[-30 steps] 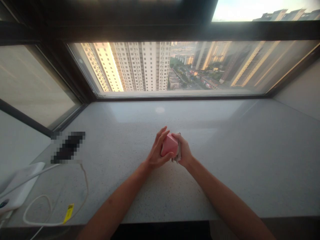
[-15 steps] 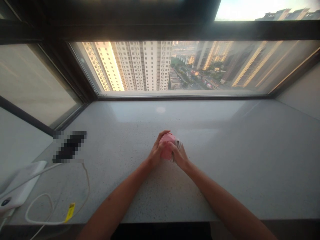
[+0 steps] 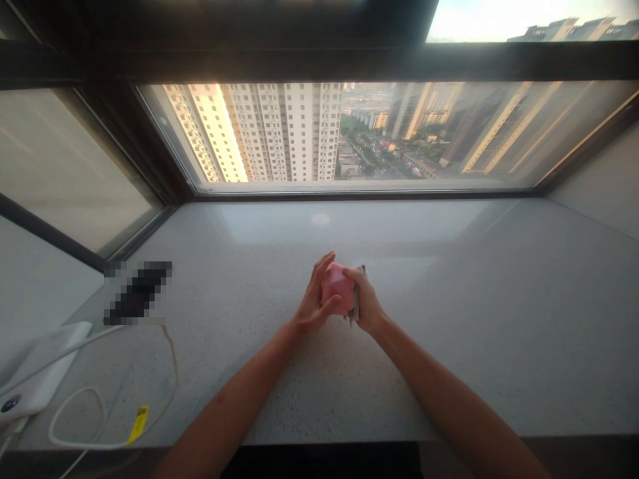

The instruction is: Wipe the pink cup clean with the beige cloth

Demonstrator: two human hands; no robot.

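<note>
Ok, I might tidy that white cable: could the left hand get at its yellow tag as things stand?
Probably yes: the yellow tag lies uncovered on the person's left side. But the left hand is cupped against the pink object, so it would likely have to let go first.

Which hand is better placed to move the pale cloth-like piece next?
Likely the right hand: the pale cloth-like piece shows between it and the pink object, while the left hand cups the opposite side.
</note>
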